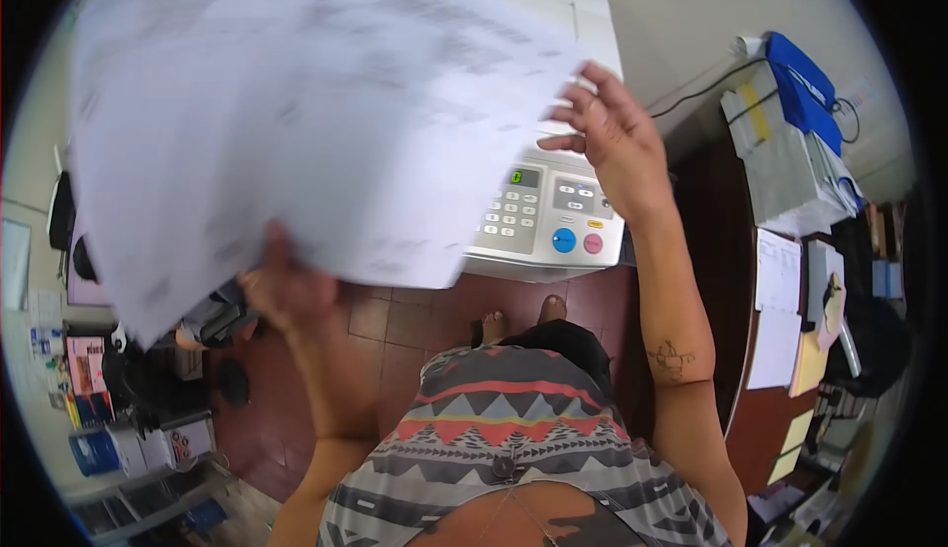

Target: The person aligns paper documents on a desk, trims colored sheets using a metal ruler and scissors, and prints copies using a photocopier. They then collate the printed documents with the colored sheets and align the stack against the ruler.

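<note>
A large printed sheet of paper (pixel 395 132), perhaps more than one layer, is raised over the left part of a white copier-like machine (pixel 583 172). Its print is smeared by motion. My left hand (pixel 291 285), also blurred, grips the lower edge with the thumb on the near face. At the upper right corner of the paper is my right hand (pixel 622 142), its fingers apart and slightly bent; whether they touch the edge is hard to tell. Below the paper shows the control panel (pixel 538 211), with a green display, a keypad, a blue button and a pink one.
On the right stands a dark wooden desk (pixel 736 389) with papers (pixel 775 350), stacked white boxes and a blue folder (pixel 800 83). A black cable (pixel 706 93) runs along the wall. Shelves with boxes (pixel 163 443) and office items line the left, above a red tiled floor (pixel 375 350).
</note>
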A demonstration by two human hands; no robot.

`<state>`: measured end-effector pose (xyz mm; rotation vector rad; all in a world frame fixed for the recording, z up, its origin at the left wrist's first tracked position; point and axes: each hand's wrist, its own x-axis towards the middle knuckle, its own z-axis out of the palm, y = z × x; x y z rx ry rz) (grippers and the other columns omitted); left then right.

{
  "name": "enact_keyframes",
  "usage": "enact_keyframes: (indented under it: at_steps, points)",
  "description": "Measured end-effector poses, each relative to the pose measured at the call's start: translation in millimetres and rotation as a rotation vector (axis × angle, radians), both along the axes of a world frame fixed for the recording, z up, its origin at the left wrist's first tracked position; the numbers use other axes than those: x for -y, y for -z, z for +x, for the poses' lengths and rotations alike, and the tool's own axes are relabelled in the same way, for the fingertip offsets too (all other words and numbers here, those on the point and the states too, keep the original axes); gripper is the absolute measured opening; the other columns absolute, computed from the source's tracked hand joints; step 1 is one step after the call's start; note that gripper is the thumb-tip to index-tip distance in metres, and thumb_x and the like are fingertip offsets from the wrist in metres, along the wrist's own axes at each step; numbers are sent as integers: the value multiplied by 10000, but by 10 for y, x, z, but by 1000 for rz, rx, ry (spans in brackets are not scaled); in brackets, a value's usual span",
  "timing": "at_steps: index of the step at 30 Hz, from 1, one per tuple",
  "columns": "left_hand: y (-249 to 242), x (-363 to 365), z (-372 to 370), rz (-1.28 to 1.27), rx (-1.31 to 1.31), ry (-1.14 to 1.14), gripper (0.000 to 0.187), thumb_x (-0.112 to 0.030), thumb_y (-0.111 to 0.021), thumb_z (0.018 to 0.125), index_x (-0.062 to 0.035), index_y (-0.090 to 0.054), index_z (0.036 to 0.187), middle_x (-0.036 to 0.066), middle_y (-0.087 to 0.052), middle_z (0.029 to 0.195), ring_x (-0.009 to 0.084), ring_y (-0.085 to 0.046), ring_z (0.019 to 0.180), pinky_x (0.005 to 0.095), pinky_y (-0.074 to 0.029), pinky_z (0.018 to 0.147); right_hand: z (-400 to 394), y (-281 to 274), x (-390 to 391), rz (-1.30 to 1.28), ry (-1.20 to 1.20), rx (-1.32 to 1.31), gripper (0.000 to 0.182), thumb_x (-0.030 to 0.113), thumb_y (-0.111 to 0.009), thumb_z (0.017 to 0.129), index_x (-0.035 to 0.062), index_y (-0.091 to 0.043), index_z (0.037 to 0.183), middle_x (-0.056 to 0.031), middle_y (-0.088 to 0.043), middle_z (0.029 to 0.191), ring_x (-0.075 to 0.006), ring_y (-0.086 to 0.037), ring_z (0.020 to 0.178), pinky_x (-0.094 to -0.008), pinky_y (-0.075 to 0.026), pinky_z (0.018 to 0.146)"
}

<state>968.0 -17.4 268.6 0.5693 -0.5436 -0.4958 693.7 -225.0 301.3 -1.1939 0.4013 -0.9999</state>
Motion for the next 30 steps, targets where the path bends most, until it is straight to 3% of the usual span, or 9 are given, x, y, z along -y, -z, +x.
enact_keyframes:
  at_steps: [1,3,5,6,8,10,14,25,30]
  points:
    - [28,-191,134,25,9,-27,529,39,-492,928,76,-332,1430,236,-477,1397,363,-497,1277,538,-413,1084,-73,23,-93,-74,47,-121,447,222,-673,925,4,-542,1292,-139,-630,1243,-214,-599,1096,-353,-486,929]
    - [46,-538,274,71,12,105,522,-42,-461,958,90,-303,1438,234,-465,1407,369,-491,1281,531,-399,1097,-382,467,-183,-628,276,-679,563,286,-714,874,35,-520,1339,-166,-609,1269,-278,-570,1159,-417,-430,1006]
    - [311,-848,417,150,-60,68,511,-138,-474,998,52,-324,1447,214,-476,1408,364,-477,1301,537,-387,1103,-533,869,-413,-920,261,-950,681,357,-748,812,88,-505,1389,-203,-500,1403,-393,-446,1303,-533,-318,1086]
    - [475,-937,428,148,-117,87,492,-118,-466,993,57,-342,1436,203,-494,1394,337,-495,1287,509,-406,1088,-511,964,-574,-914,255,-946,681,357,-748,812,88,-505,1389,-203,-500,1403,-393,-446,1303,-533,-318,1086]
    - [667,-998,417,143,-170,107,474,-98,-458,988,62,-360,1424,192,-511,1379,309,-512,1273,480,-425,1074,-354,1069,-816,-1015,169,-1172,737,452,-747,792,127,-503,1406,-219,-331,1523,-484,-272,1387,-630,-196,1111]
    - [769,-974,276,229,-355,32,471,-82,-482,985,60,-368,1419,180,-511,1378,298,-514,1268,473,-421,1081,-147,1163,-856,-1011,158,-1153,759,491,-739,786,135,-500,1412,-214,-285,1544,-503,-229,1395,-661,-173,1101]
    - [935,-857,146,249,-325,-65,482,28,-508,952,45,-381,1417,154,-511,1376,264,-522,1254,441,-422,1090,156,1176,-842,-990,166,-1167,780,564,-713,786,127,-516,1402,-210,-258,1559,-512,-165,1417,-694,-120,1098]
    - [859,-718,46,275,-247,-83,489,40,-514,942,23,-396,1416,145,-516,1366,259,-530,1243,449,-434,1087,19,1167,-1098,-1011,56,-1198,762,545,-725,783,107,-544,1379,-196,-236,1576,-515,-131,1426,-722,-107,1079]
    - [952,-683,97,254,-323,29,480,34,-524,937,32,-409,1403,151,-515,1366,274,-525,1247,450,-426,1091,-417,1278,-1330,-952,260,-1274,893,569,-690,803,57,-389,1470,-179,-265,1564,-478,-157,1430,-720,-113,1079]
